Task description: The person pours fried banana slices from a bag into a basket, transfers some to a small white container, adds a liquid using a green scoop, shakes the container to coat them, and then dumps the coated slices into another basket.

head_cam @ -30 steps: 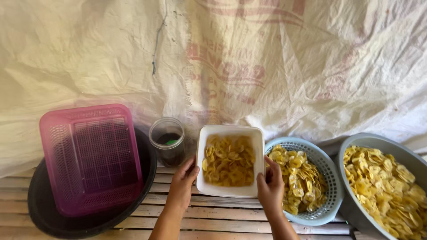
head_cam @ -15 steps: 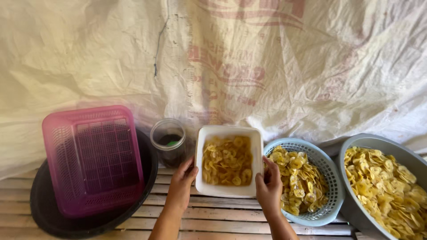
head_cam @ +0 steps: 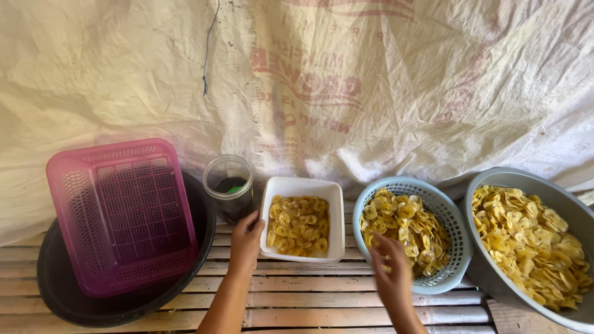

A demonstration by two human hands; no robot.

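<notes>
Crate in basin leftmost; then jar; tub; colander; bowl rightmost.

left hand on white tub of chips | right hand at blue basket

Soft even daylight, faint shadows (right hand motion-blurred).

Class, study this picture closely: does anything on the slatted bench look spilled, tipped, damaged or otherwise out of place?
Nothing stands out. The yellow slices stay inside the white tub, the blue basket and the grey basin; none lie on the slats. The pink crate sits a little askew in the black basin. The left hand touches the tub.
</notes>
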